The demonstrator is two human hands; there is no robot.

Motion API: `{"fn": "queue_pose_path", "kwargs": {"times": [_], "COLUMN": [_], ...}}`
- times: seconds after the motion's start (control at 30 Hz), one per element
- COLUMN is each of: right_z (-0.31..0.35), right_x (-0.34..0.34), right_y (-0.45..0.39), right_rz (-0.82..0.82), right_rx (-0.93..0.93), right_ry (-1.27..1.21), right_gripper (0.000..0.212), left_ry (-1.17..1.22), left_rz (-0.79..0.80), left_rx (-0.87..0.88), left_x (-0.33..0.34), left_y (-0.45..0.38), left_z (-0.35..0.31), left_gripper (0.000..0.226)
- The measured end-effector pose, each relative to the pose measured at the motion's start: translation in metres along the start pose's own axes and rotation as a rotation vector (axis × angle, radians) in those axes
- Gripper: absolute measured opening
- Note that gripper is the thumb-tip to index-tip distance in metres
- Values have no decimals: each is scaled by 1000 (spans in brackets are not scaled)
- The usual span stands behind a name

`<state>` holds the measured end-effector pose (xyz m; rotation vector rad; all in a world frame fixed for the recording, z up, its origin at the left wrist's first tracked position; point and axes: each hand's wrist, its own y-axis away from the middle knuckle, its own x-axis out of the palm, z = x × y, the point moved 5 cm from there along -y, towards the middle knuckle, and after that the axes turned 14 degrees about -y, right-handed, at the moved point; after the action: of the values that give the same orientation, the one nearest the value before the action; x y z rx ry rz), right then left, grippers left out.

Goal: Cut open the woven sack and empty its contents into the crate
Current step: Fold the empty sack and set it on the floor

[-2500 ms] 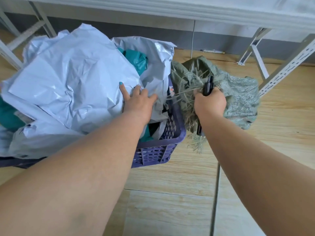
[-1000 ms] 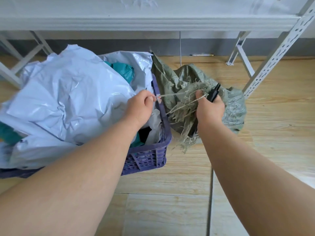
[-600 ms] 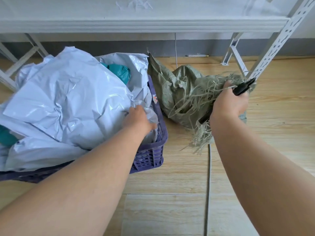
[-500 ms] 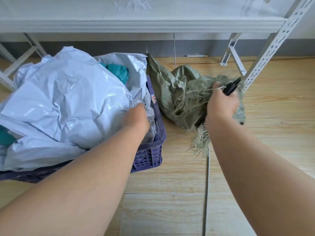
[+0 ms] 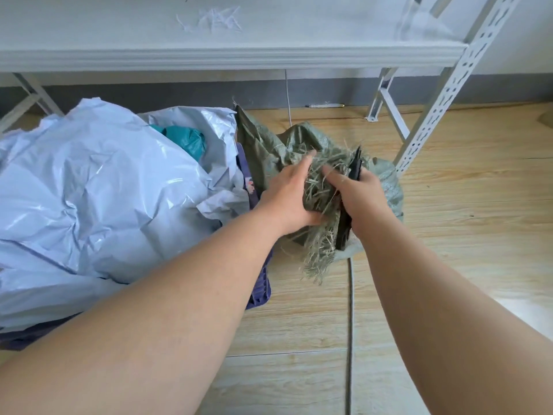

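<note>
Gathering frayed strands, the left hand (image 5: 288, 194) lies open-fingered on the woven sack (image 5: 270, 151) beside the crate (image 5: 261, 290); the right hand (image 5: 360, 193) grips black scissors (image 5: 355, 166), seemingly for trimming.

- white metal shelf (image 5: 227, 59) runs across above me, perforated upright (image 5: 449, 88) at right
- wood-look plank floor (image 5: 463, 235) below
- grey baseboard (image 5: 179, 95) along the wall
- thin white cable (image 5: 288, 97) hanging down to the floor behind
</note>
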<state>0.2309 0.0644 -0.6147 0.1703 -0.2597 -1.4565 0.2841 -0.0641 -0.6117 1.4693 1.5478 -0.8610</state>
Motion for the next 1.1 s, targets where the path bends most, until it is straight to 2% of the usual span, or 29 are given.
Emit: {"fn": "queue_pose_path", "kwargs": {"times": [0.07, 0.13, 0.27, 0.37, 0.5, 0.63, 0.77, 0.83, 0.97, 1.1], "right_z": [-2, -9, -13, -1, 24, 57, 99, 129, 200, 282], "right_x": [-10, -20, -30, -32, -32, -37, -48, -56, -70, -80], "right_y": [-6, -10, -21, -27, -23, -6, 24, 40, 73, 104], "right_rz": [22, 11, -11, -27, -17, -33, -49, -53, -42, 47], "right_rx": [2, 19, 64, 88, 98, 166, 252, 276, 303, 275], "right_ry": [129, 246, 237, 232, 264, 280, 293, 305, 264, 250], "right_gripper": [23, 26, 35, 59, 63, 70, 53, 42, 61, 49], "left_ry": [2, -34, -62, 61, 134, 154, 211, 279, 365, 513], "left_rz": [92, 163, 59, 38, 0, 18, 53, 61, 103, 147], "left_rx": [-37, -67, -103, -210, -386, -446, -486, -493, -600, -633], "left_x": [11, 22, 24, 20, 1, -34, -83, -110, -166, -229], "left_y": [-13, -22, -40, -52, -63, -59, -40, -31, -12, -8], "left_z": [2, 6, 6, 5, -5, -34, -68, -86, -130, -197], "left_gripper": [103, 81, 46, 34, 46, 49, 50, 51, 60, 61]}}
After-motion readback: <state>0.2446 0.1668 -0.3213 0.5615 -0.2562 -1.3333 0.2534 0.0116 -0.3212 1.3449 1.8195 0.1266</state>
